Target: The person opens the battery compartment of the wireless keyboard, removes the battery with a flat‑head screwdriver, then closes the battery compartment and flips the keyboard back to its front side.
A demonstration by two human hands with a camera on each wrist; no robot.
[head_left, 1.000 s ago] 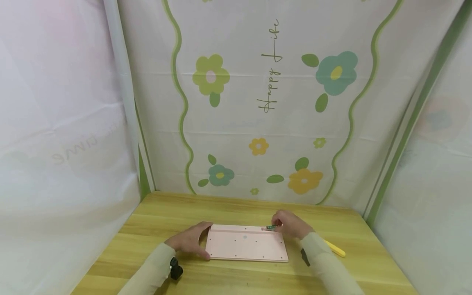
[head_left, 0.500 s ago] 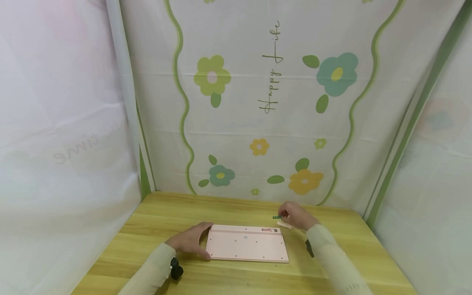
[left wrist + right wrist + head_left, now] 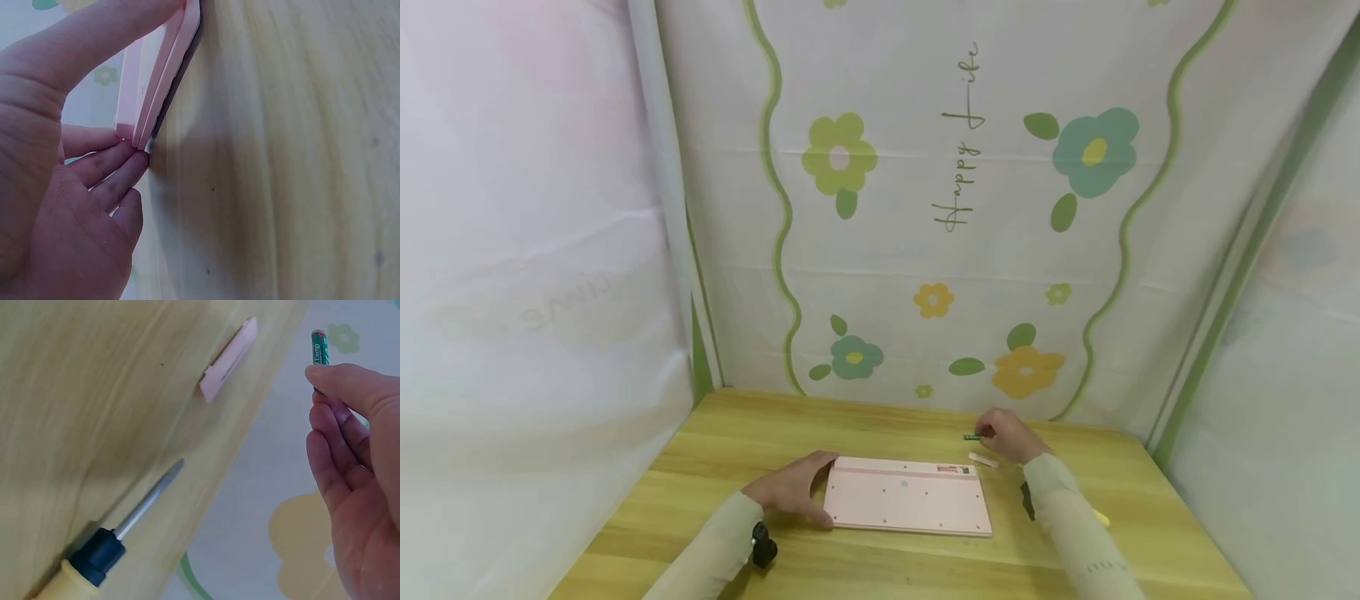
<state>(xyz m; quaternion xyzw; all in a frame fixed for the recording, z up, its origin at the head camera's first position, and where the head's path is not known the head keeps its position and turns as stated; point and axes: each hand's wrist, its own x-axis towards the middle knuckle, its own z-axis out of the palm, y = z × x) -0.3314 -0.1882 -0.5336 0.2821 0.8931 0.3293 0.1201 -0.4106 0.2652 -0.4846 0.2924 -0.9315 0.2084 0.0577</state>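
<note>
A pink keyboard (image 3: 910,500) lies face down on the table, its small screws showing. Spanning its left short side, my left hand (image 3: 790,487) holds it, with the thumb at the near corner and the fingers at the far corner. My right hand (image 3: 1011,435) is raised beyond the keyboard's far right corner. It pinches a small green battery (image 3: 320,349) between thumb and fingers, one end sticking out. An open battery slot (image 3: 952,469) shows at the keyboard's far right. Just below my right hand, the pink battery cover (image 3: 230,359) rests on the table.
A screwdriver (image 3: 147,500) with a yellow handle lies on the wooden table (image 3: 760,425), partly hidden by the right sleeve in the head view. White flowered curtains (image 3: 880,233) enclose the back and both sides of the table.
My right hand has moved away from the keyboard, back and to the right, with the battery. The slot and the loose cover have come into sight. My left hand stays on the keyboard.
</note>
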